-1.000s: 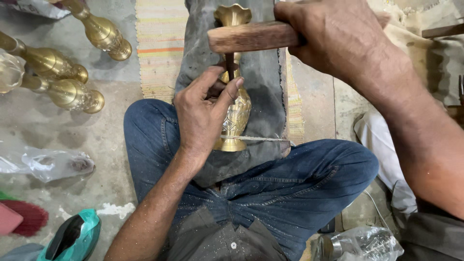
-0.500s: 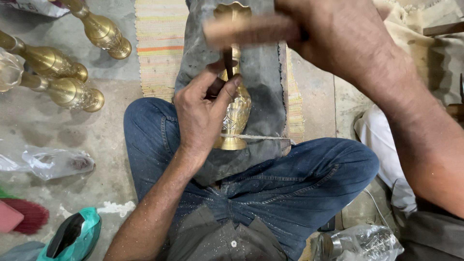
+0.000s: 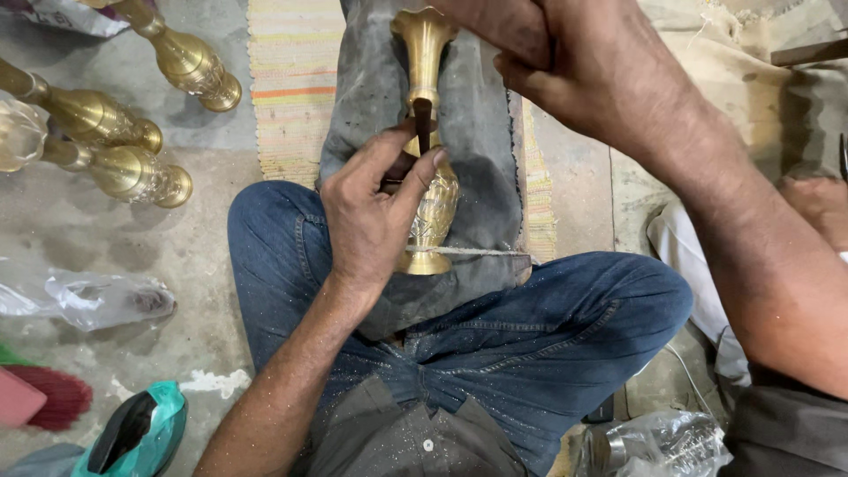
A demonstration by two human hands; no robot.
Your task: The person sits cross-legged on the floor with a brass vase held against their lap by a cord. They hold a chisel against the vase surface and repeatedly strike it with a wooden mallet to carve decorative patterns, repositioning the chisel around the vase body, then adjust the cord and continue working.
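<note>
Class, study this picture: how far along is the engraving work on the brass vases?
Done: three brass vases lie on the floor beside the worker, apparently finished. In hand: the left hand steadies a chisel on a brass vase lying on grey cloth; the right hand is raised above. Left: its plain neck, if meant for patterning.

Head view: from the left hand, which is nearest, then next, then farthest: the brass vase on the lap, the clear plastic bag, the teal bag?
1. Brass vase, under the left hand, touching its fingers.
2. Clear plastic bag, on the floor at left.
3. Teal bag, bottom left corner.
</note>
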